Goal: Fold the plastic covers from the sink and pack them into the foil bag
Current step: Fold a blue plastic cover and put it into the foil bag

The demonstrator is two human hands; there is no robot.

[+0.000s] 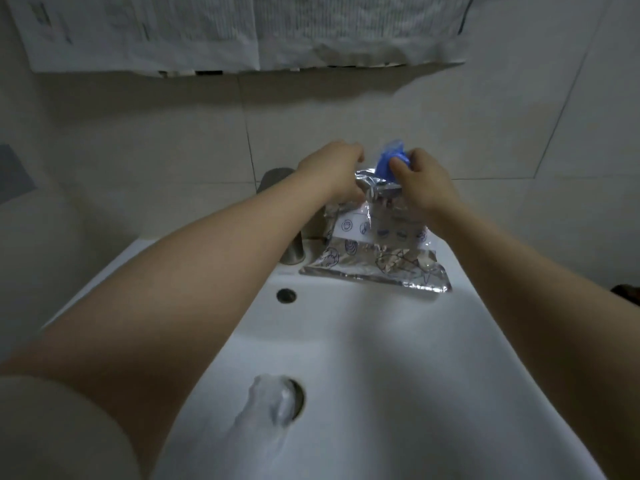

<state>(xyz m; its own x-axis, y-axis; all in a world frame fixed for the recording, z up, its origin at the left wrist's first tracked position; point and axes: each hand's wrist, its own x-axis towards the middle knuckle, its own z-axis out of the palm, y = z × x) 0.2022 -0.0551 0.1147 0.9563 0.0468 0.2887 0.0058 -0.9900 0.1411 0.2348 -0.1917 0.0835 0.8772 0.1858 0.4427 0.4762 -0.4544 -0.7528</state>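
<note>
- Head view, nearest first: in the lower middle of the frame a clear, crumpled plastic cover (268, 400) lies in the white sink (398, 358), draped over the drain hole (297, 396). It looks unfolded, so by my reading at least this one is left to fold and pack.
- Further up, the small overflow hole (286, 295) sits in the basin wall, left of centre.
- Beyond it, the foil bag (377, 261) stands with its bottom edge on the sink's back ledge, right of centre. It is silvery, with a white label and printed sea-creature drawings, and its mouth is held up and open.
- Behind the left forearm, the metal tap (292, 249) rises just left of the bag.
- At mid-frame the left hand (332, 171) takes the bag's upper left edge, fingers curled round the foil, apparently keeping the mouth apart.
- Just right of it, the right hand (420, 181) pinches a bunched blue plastic cover (393, 161) between thumb and fingers, a narrow grip closed on the bundle, right above the bag's mouth.
- Judging from this, the blue cover is folded and is at the point of entering the bag; whether others are already inside cannot be told.
- Farthest, at the top of the frame, a pale cloth or paper (242, 29) hangs on the tiled wall (138, 133).
</note>
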